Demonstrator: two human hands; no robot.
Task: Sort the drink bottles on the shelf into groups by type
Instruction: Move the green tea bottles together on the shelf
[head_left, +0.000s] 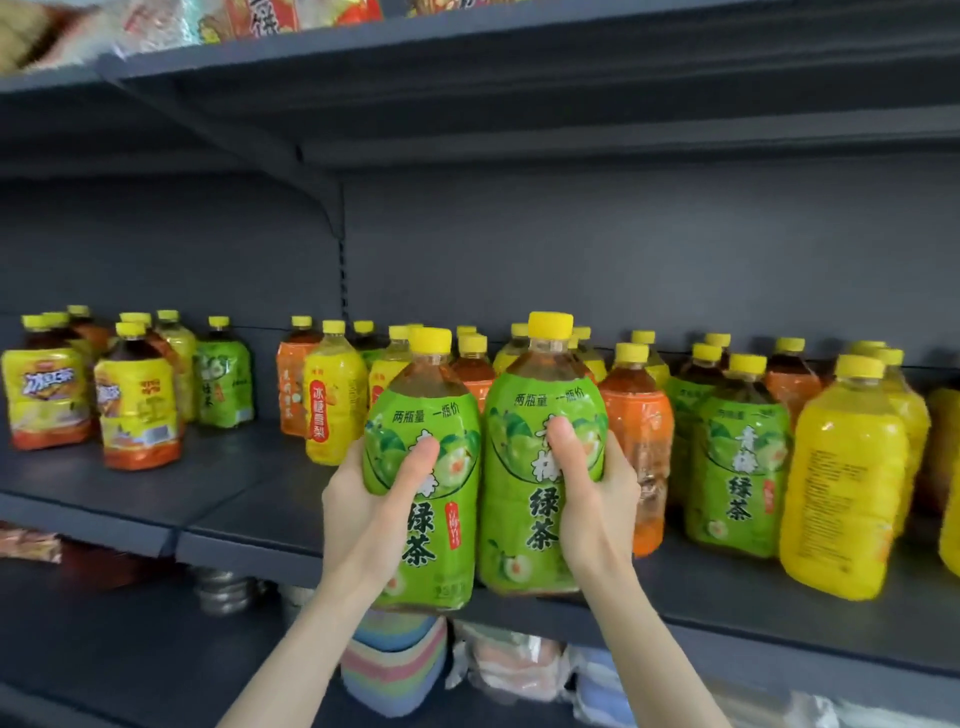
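Two bare forearms rise from the bottom edge, each hand wrapped around a green-tea bottle; the left hand (382, 499) grips the left green-tea bottle (423, 467) from its left side, thumb pressed across the green label, and this bottle is tilted slightly, its base hanging in front of the shelf's front lip; the right hand (592, 499) clasps the right green-tea bottle (535, 457) from its right side, thumb laid over the fruit picture, the bottle upright with its base at the front edge of the dark grey shelf (249, 499); the two held bottles are side by side, touching or nearly so, both with yellow caps.

Going left to right along the shelf: two yellow-and-orange iced-tea bottles (44, 395) stand at the far left with more behind them; a green-labelled bottle (224, 384) stands just right of that group; after a bare gap comes an orange-labelled bottle (293, 384) and a yellow pear-drink bottle (335, 410), both just left of the held pair; behind the hands the bottles are mixed, orange, yellow and green together; right of the right hand stands an orange-labelled bottle (641, 447), then another green-tea bottle (737, 462), then a large yellow juice bottle (841, 483) near the right edge.

Above, snack packets (270, 18) sit on the upper shelf; below, pastel stacked items (392, 670) are on a lower level.
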